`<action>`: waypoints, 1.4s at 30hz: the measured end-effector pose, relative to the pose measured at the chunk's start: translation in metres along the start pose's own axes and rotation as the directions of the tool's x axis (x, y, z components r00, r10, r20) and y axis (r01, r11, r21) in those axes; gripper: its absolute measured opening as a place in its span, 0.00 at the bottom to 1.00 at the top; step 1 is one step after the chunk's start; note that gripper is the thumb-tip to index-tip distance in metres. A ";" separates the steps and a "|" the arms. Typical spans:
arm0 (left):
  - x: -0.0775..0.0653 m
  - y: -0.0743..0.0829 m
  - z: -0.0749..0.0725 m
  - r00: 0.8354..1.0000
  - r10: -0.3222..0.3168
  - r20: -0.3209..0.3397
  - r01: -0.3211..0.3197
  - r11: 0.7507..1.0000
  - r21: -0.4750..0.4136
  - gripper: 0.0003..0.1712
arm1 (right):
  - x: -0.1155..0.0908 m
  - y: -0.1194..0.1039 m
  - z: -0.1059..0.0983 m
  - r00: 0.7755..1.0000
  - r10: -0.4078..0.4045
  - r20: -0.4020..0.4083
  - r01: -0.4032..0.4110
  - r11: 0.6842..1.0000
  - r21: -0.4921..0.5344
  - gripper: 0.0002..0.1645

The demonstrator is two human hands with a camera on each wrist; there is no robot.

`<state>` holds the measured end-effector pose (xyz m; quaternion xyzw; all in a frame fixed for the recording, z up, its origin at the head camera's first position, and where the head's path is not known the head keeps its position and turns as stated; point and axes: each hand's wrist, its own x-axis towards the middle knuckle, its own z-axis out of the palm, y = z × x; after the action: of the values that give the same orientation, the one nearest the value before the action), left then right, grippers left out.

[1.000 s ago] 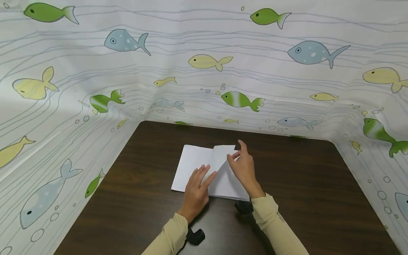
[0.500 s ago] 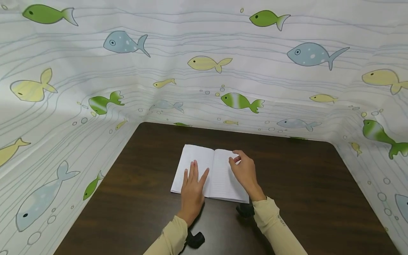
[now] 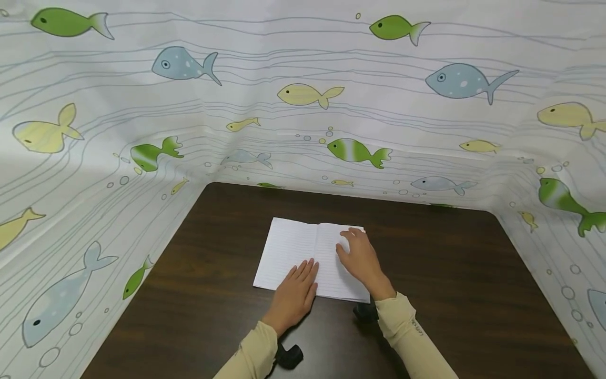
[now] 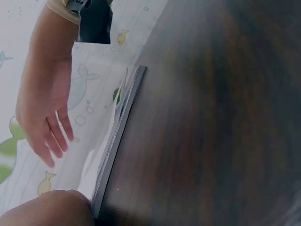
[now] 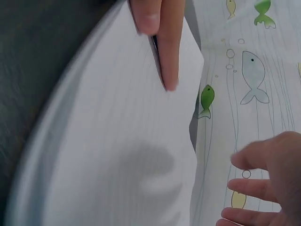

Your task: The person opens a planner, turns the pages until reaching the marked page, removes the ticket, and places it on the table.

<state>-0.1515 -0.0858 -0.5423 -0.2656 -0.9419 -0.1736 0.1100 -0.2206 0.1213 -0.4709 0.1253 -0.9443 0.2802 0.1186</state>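
Note:
An open notebook (image 3: 289,242) with white lined pages lies on the dark table. My left hand (image 3: 294,295) rests on its lower part beside the centre fold, fingers straight and together. In the right wrist view, left fingers (image 5: 170,61) reach onto the page from the top. Above the upper part of the right page is my right hand (image 3: 362,258), fingers loosely bent and apart, holding nothing. The right wrist view shows this right hand (image 5: 263,179) raised off the paper, with its shadow on the page. From the left wrist, the notebook's edge (image 4: 120,136) appears side-on with slightly fanned sheets.
Bare brown table (image 3: 454,295) surrounds the notebook. White walls (image 3: 303,52) printed with fish enclose the back and both sides. Black wrist devices (image 3: 290,357) sit below the cuffs of the light sleeves (image 3: 402,321).
A raised page has come down flat onto the notebook. My left hand went up over the left page, then back down to the fold. The right hand let go of the page corner and loosened.

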 end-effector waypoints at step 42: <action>-0.003 0.000 -0.002 0.998 -0.005 -0.056 0.002 0.998 -0.062 0.29 | 0.003 0.019 0.012 0.923 0.110 0.368 -0.035 0.978 -0.205 0.55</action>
<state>-0.1486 -0.0877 -0.5412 -0.2623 -0.9331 -0.2104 0.1280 -0.2305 0.1292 -0.4895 0.1294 -0.9763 0.1615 -0.0639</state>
